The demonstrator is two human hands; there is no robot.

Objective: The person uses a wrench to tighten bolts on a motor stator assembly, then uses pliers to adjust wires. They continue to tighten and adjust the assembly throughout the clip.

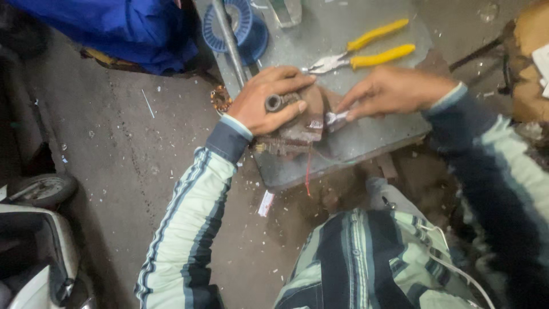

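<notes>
The rusty motor part (297, 123) is pressed onto the surface (372, 134) under the clenched left hand (266, 103). A small metal piece (334, 118) is pinched by the right hand (389, 91), touching the part's right edge.

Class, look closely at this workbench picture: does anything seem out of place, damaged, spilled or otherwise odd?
Pale scraps and chips are strewn over the dirty floor. A red wire dangles off the edge of the metal table, below the rusty motor part that the left hand steadies.

Pliers (360, 52) behind motor part (297, 123)
</notes>
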